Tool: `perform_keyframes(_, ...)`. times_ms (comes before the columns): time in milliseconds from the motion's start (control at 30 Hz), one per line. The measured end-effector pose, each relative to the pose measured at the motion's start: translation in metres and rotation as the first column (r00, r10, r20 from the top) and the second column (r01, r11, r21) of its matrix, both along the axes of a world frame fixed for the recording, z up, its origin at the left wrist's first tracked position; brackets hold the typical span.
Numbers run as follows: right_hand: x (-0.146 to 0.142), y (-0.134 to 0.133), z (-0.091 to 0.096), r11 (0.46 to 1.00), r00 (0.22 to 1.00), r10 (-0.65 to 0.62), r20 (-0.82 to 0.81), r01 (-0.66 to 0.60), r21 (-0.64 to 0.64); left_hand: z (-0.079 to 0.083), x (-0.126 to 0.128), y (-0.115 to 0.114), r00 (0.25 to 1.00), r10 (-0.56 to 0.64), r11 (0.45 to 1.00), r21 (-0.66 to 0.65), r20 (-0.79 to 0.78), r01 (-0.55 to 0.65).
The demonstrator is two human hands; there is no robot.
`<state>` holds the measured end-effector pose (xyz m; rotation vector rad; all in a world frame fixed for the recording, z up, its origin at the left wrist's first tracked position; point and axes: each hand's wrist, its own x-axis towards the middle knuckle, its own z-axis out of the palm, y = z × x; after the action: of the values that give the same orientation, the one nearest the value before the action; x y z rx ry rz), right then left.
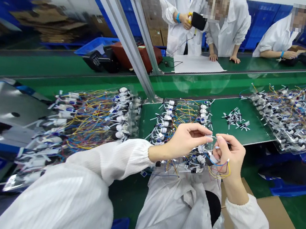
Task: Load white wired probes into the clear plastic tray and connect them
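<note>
My left hand (pixel 185 139) pinches a small pale strip, its tip close to my right fingers. My right hand (pixel 230 154) is closed around a small white part with thin blue, red and yellow wires (pixel 224 171) hanging from it; its exact kind is hard to make out. Both hands meet above a tray of wired parts (pixel 188 114), which have white and black bodies and lie in rows. Beyond my right hand, a loose pile of small white strips (pixel 236 118) lies on the green tabletop (pixel 256 128).
More trays of wired parts lie to the left (pixel 91 116) and far right (pixel 302 116). A grey machine (pixel 9 114) stands at left. Metal posts (pixel 131 36) rise behind the bench. Across it, people in white coats (pixel 184 30) work at another table. Cardboard (pixel 281 226) lies below right.
</note>
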<state>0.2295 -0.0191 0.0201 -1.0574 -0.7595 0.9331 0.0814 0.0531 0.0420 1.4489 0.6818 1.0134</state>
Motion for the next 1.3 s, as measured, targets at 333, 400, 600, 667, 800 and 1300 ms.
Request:
perform_keyframes(333,-0.001,0.001,-0.004,0.998,0.997,0.055,-0.061,-0.055,0.005,-0.007,-0.002,0.002,1.000,-0.012,1.000,-0.005,0.005,0.012)
perform_keyframes(400,-0.001,0.002,-0.004,0.998,0.995,0.068,-0.076,-0.068,0.008,-0.007,-0.002,0.002,1.000,-0.019,1.000,-0.003,0.008,0.019)
perform_keyframes(600,-0.001,0.003,-0.006,0.994,0.983,0.110,-0.148,-0.108,0.021,-0.005,-0.002,0.001,1.000,-0.017,1.000,0.023,0.001,0.017)
perform_keyframes(667,-0.001,0.003,-0.007,0.994,0.983,0.109,-0.148,-0.107,0.020,-0.005,-0.002,0.000,1.000,-0.003,0.999,0.052,-0.009,0.004)
perform_keyframes(800,-0.005,0.001,-0.009,0.998,0.994,0.065,-0.088,-0.065,0.005,-0.007,-0.004,0.000,0.998,0.029,0.989,0.145,-0.053,-0.021)
perform_keyframes(1300,-0.006,-0.005,-0.009,0.999,0.998,0.033,0.053,-0.032,-0.025,-0.014,-0.003,-0.005,0.997,0.058,0.984,0.172,-0.042,-0.050)
